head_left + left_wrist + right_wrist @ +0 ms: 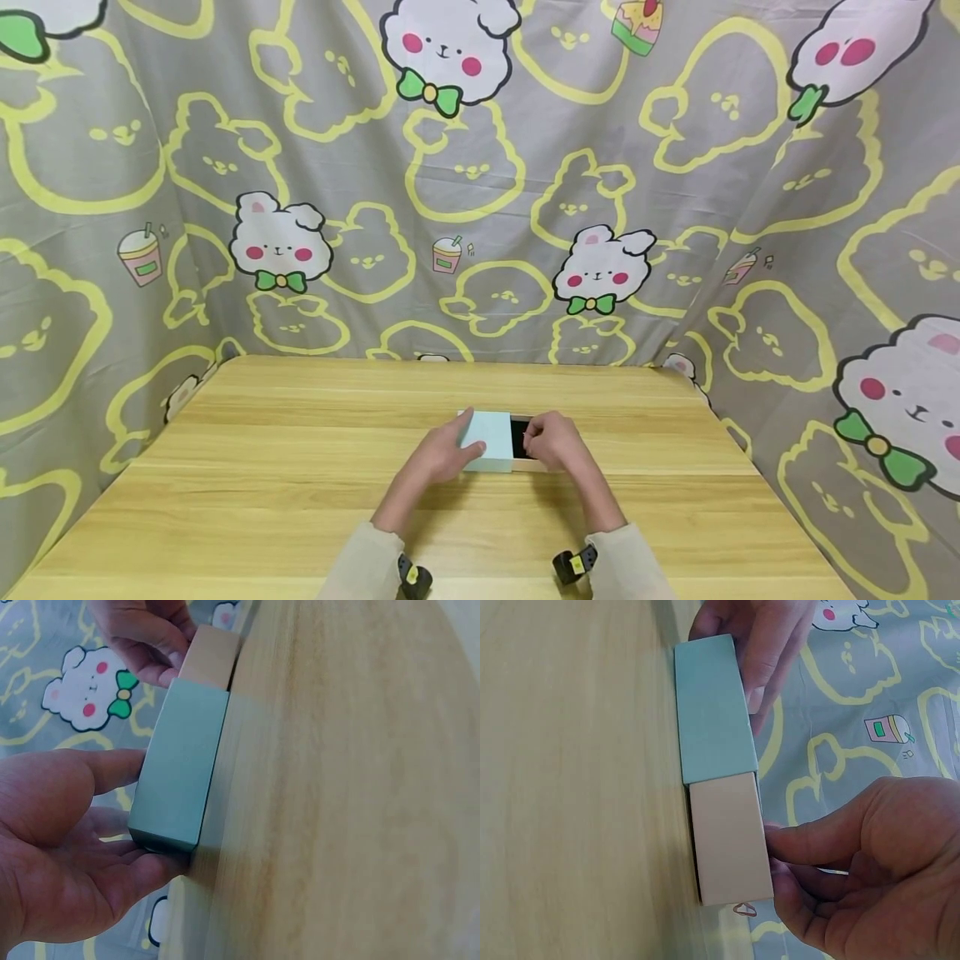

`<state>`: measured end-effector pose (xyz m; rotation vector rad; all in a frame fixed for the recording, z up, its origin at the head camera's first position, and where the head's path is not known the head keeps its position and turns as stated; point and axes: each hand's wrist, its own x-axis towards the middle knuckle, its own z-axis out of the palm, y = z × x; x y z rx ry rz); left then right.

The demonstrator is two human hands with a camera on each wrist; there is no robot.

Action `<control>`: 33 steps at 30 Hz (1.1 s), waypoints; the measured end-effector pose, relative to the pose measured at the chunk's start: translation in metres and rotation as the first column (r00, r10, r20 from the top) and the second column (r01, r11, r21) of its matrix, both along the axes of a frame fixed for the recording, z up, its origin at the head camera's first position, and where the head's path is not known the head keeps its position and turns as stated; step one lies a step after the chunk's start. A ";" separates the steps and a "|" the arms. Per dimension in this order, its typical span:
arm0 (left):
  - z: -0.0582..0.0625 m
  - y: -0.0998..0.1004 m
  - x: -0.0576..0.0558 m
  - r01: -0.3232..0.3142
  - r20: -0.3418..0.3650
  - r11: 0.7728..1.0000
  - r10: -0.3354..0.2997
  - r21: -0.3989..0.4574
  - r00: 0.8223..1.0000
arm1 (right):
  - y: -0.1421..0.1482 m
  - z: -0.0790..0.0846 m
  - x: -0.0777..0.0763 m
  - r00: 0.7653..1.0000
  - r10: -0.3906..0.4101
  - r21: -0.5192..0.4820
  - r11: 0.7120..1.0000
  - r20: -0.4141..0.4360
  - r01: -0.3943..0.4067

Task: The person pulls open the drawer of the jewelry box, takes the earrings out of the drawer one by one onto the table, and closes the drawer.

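Observation:
A pale teal slide-out box [487, 437] lies on the table, its peach drawer [731, 840] partly drawn out to the right and black inside. My left hand [442, 450] holds the left end of the teal sleeve, thumb on top and other fingers against the end, as the left wrist view shows. Over the drawer's opening is my right hand [553, 440], its fingers curled and thumb and index tips close together at the inside edge. Whether those tips pinch anything is hidden. Beside the drawer's outer end, a small reddish-brown loop [745, 909] shows.
The wooden table [315, 417] stretches around the box on all sides. A grey curtain [465, 183] with yellow outlines and white cartoon animals hangs behind the table and along both sides. Black wrist cameras [573, 565] sit at the beige sleeves [630, 562].

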<state>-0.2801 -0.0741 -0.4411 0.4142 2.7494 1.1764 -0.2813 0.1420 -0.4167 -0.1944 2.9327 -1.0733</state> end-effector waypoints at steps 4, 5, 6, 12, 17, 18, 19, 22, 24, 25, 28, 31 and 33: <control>0.000 0.000 0.000 -0.007 0.003 1.000 0.007 0.004 1.000 | 0.002 0.001 -0.002 1.000 -0.001 -0.013 1.000 0.024 0.001; 0.000 0.000 0.000 -0.008 0.002 1.000 0.008 0.004 1.000 | 0.003 0.002 -0.002 1.000 -0.002 -0.017 1.000 0.028 0.002; 0.000 0.000 0.000 -0.008 0.003 1.000 0.008 0.004 1.000 | 0.004 0.002 -0.002 0.999 -0.003 -0.022 1.000 0.034 0.004; 0.000 0.000 0.000 -0.003 0.003 1.000 0.003 0.003 1.000 | 0.007 0.001 -0.004 1.000 -0.014 -0.051 0.999 0.026 0.015; 0.001 0.000 0.000 0.000 0.000 1.000 0.000 0.003 1.000 | 0.008 0.004 -0.005 0.999 -0.042 -0.060 0.997 -0.002 0.042; 0.002 0.000 0.001 0.001 0.000 1.000 -0.001 0.001 1.000 | 0.009 0.005 -0.005 0.999 -0.048 -0.056 0.997 -0.005 0.048; 0.002 0.000 0.001 0.000 0.001 1.000 0.000 0.001 1.000 | 0.009 0.006 -0.006 0.998 -0.054 -0.054 0.997 -0.011 0.053; 0.002 0.000 0.001 -0.001 0.005 1.000 0.001 0.001 1.000 | 0.012 0.009 -0.006 0.997 -0.073 -0.053 0.996 -0.022 0.071; 0.001 0.000 0.001 -0.003 0.006 1.000 0.003 0.001 1.000 | 0.014 0.009 -0.007 0.996 -0.084 -0.056 0.995 -0.029 0.082; 0.001 0.000 0.000 -0.005 0.006 1.000 0.004 0.001 1.000 | 0.015 0.010 -0.007 0.996 -0.089 -0.061 0.994 -0.030 0.087; 0.001 0.001 0.000 -0.007 0.005 1.000 0.007 -0.001 1.000 | 0.018 0.010 -0.008 0.994 -0.107 -0.072 0.992 -0.027 0.104; 0.000 0.001 0.000 -0.010 0.006 1.000 0.010 0.000 1.000 | 0.023 0.010 -0.008 0.994 -0.110 -0.076 0.991 -0.030 0.107; 0.000 0.001 0.000 -0.010 0.006 1.000 0.010 0.000 1.000 | 0.026 0.010 -0.009 0.993 -0.114 -0.077 0.991 -0.034 0.111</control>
